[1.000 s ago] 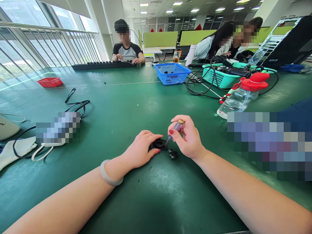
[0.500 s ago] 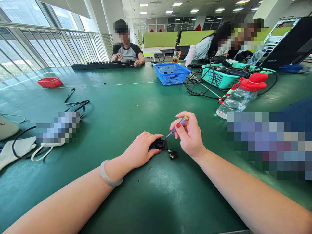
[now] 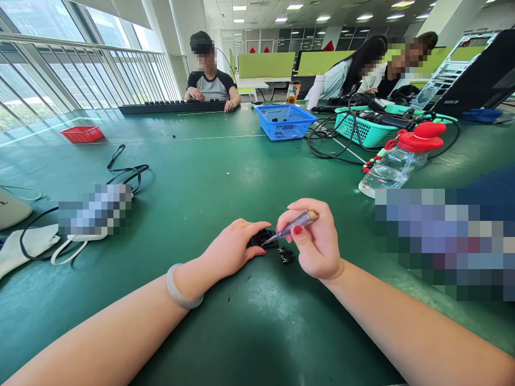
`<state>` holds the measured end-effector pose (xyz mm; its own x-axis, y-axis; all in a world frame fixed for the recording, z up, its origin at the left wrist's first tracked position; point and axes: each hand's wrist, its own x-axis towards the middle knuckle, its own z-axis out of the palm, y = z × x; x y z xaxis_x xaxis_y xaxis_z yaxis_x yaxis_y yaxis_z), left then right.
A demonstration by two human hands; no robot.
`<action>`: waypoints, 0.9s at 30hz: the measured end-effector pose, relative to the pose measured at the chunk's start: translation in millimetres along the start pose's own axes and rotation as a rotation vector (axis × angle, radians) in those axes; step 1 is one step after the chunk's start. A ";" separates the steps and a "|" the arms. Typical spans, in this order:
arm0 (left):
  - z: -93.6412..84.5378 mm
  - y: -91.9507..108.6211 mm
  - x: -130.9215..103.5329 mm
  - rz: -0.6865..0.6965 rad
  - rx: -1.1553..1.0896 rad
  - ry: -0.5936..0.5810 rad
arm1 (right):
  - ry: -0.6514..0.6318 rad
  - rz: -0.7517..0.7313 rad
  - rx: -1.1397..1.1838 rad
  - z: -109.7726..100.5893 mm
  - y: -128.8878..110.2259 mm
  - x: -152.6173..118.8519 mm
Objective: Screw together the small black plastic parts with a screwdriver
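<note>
A small black housing (image 3: 273,240) lies on the green table, gripped between the thumb and fingers of my left hand (image 3: 231,245), which hides its left end. My right hand (image 3: 316,241) is closed around a screwdriver (image 3: 295,223) with a clear purplish handle and a tan end cap. The screwdriver leans down to the left, its tip at the upper face of the housing; whether it touches cannot be made out. Just right of the housing, below the screwdriver, sits a small black part (image 3: 286,255) with shiny metal bits, touched by neither hand.
Ahead stand a blue basket (image 3: 286,130), a teal basket (image 3: 358,131) with cables, and a red-lidded water bottle (image 3: 392,166). A red tray (image 3: 82,134) and black cord (image 3: 132,171) lie left. Across the table a person (image 3: 211,80) sits behind a long black strip (image 3: 173,108); two others sit right.
My right hand has come slightly lower and toward me. The screwdriver has tilted flatter, its tip moving left and down over the housing. My left hand stays in place.
</note>
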<state>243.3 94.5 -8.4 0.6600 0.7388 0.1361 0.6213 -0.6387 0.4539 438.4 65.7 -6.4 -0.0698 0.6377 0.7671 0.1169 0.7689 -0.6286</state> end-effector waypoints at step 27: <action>-0.2 3.9 -2.0 0.006 -0.001 0.038 | -0.139 0.282 -0.044 -3.0 12.5 9.9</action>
<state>244.3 90.7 -6.8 0.6472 0.7427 0.1717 0.6172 -0.6428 0.4538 442.1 81.5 -6.3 -0.1632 0.8281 0.5363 0.1935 0.5599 -0.8056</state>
